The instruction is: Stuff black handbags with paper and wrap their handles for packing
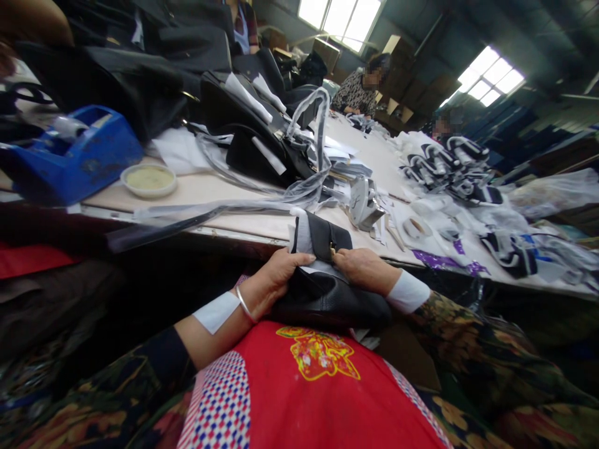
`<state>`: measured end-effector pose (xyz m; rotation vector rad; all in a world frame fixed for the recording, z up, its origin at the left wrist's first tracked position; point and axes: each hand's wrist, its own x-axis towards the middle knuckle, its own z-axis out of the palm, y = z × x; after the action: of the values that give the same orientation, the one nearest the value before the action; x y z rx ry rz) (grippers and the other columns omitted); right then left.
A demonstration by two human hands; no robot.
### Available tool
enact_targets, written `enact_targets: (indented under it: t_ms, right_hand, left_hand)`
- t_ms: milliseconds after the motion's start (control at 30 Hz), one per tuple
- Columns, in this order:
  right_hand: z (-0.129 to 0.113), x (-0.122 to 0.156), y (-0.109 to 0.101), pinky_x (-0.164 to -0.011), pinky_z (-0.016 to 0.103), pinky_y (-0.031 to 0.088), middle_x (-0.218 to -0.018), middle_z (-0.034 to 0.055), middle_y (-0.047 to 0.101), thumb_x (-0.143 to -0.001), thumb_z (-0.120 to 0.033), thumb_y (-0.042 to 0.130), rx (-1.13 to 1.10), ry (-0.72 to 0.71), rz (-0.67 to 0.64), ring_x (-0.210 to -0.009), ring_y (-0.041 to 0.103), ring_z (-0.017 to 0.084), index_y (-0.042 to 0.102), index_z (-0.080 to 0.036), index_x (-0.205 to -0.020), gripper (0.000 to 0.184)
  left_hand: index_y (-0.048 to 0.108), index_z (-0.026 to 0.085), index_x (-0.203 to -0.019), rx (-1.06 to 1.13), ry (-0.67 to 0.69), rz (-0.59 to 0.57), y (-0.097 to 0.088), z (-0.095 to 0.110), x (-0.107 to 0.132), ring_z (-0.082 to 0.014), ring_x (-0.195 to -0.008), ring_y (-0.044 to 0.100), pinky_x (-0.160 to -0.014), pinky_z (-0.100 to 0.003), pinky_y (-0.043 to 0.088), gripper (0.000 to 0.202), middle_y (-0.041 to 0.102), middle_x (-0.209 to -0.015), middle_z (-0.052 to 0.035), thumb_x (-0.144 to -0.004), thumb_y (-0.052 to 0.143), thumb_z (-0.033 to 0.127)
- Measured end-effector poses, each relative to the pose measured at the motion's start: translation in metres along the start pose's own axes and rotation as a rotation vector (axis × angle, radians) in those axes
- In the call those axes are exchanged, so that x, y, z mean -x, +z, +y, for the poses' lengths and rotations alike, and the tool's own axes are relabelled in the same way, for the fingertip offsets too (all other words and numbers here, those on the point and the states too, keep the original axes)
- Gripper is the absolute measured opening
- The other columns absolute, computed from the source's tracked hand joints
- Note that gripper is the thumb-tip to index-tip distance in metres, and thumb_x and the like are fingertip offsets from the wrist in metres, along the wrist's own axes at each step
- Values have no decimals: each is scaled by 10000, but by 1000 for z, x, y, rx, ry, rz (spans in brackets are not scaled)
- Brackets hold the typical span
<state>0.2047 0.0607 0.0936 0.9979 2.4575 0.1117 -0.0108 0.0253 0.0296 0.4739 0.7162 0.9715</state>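
A black leather-like bag (334, 299) rests in my lap against the table's front edge, its upper part lined with white paper (303, 232). My left hand (281, 269) is closed on the bag's left side, thumb laid over the white paper. My right hand (362, 268) pinches the bag near a small gold-coloured metal fitting (332, 251) on the dark flap. The fingers of both hands are partly hidden behind the bag. White patches wrap both my forearms, and a silver bangle (245, 303) circles my left wrist.
On the table stand a blue tape dispenser (79, 153), a round dish (148, 181) of yellowish stuff, and black bags (262, 134) with white paper strips. Clear plastic-wrapped straps (322, 143) hang over the edge. Rightward lie a roll of tape (416, 228) and wrapped bundles (444, 162). Other people work beyond.
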Motion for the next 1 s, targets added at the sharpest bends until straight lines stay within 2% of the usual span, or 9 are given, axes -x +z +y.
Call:
enact_targets:
  t_ms: [133, 233, 433, 600, 733, 1000]
  right_hand:
    - [3, 3, 3, -574, 288, 358, -955, 111, 702, -1030, -331, 443, -16, 51, 25, -765, 679, 213, 629, -147, -1073, 266]
    - [2, 7, 0, -573, 305, 340, -912, 101, 690, -1016, -370, 474, 14, 84, 83, -760, 667, 227, 638, -147, -1013, 277]
    - [4, 16, -2, -656, 315, 401, -939, 121, 663, -959, -413, 571, -13, 96, 343, -796, 624, 232, 643, -138, -977, 285]
    - [17, 17, 0, -801, 332, 492, -1080, 122, 671, -959, -330, 589, -280, -6, 541, -918, 647, 237, 659, -163, -1125, 246]
    - [27, 15, -6, -811, 336, 517, -989, 100, 694, -972, -295, 571, -464, 14, 564, -894, 666, 225, 692, -173, -1070, 198]
    - [30, 11, -14, -806, 324, 510, -961, 82, 708, -968, -284, 548, -612, 45, 514, -887, 671, 208, 719, -176, -1050, 218]
  left_hand:
    - [728, 120, -926, 21, -44, 10, -2, 1, -1, -250, -732, 710, -758, -364, 550, 357, 753, -793, -76, -594, 807, 224]
    - [724, 114, -901, 25, -64, 33, -4, 2, -1, -241, -699, 703, -735, -354, 551, 333, 747, -765, -74, -595, 807, 216]
    - [727, 103, -922, 76, -96, -24, -5, 5, -3, -212, -626, 682, -697, -337, 553, 302, 759, -774, -84, -635, 771, 186]
    - [725, 86, -876, 92, -177, -24, 1, 15, -10, -196, -564, 664, -629, -317, 560, 197, 753, -726, -98, -692, 714, 158]
    - [723, 90, -884, 133, -216, -53, 5, 24, -14, -193, -568, 674, -650, -325, 585, 169, 754, -730, -91, -731, 683, 149]
    - [726, 69, -921, 178, -245, 37, 8, 27, -11, -227, -535, 699, -572, -344, 601, 196, 764, -709, -109, -747, 645, 114]
